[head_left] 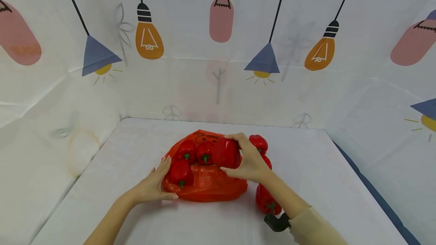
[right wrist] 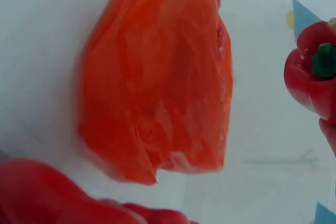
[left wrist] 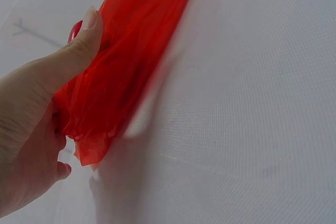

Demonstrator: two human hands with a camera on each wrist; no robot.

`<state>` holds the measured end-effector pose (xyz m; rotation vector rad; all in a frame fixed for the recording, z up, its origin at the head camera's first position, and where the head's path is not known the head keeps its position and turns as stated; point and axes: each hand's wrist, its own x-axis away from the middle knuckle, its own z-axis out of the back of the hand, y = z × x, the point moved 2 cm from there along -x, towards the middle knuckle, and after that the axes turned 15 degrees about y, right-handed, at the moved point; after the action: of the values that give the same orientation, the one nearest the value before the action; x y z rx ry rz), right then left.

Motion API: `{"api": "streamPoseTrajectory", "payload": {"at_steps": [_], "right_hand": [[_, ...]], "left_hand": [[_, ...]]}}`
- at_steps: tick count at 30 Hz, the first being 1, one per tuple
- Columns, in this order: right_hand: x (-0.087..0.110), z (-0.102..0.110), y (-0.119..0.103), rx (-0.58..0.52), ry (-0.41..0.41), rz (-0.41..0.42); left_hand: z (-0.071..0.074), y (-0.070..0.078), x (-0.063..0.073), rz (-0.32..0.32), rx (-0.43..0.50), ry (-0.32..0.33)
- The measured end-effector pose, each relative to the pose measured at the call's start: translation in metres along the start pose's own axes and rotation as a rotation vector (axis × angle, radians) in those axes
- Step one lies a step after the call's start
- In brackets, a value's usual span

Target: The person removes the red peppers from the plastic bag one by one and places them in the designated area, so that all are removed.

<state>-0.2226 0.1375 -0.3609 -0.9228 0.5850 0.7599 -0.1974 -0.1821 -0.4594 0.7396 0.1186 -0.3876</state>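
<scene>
An orange-red plastic bag (head_left: 218, 190) lies on the white table with its mouth spread. Three red bell peppers (head_left: 181, 173) with green stems show inside its left and middle part. My left hand (head_left: 153, 186) holds the bag's left side; in the left wrist view its thumb lies over the red plastic (left wrist: 121, 61) and the other fingers curl around the edge. Between the thumb and fingers of my right hand (head_left: 250, 162) is another bell pepper (head_left: 225, 153), over the right part of the bag. Its green stem (right wrist: 324, 61) shows in the right wrist view.
More red bell peppers (head_left: 267, 199) lie in a line right of the bag, partly behind my right forearm. A black curved object (head_left: 276, 222) is by the right sleeve. Behind the table (head_left: 143, 135) hangs a white sheet printed with lamps (head_left: 218, 97).
</scene>
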Motion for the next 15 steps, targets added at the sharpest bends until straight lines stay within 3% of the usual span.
{"api": "streamPoseTrajectory", "payload": {"at_steps": [6,12,15], "right_hand": [[0.002,0.022,0.002,0.013,0.049,0.003],[-0.006,0.047,-0.029,0.046,0.108,0.035],[-0.007,0.057,-0.032,0.09,0.123,0.048]], "left_hand": [[0.0,0.0,0.0,-0.004,-0.001,0.004],[-0.001,0.0,0.0,-0.004,-0.001,0.006],[-0.001,0.0,0.0,-0.002,0.003,0.005]]}}
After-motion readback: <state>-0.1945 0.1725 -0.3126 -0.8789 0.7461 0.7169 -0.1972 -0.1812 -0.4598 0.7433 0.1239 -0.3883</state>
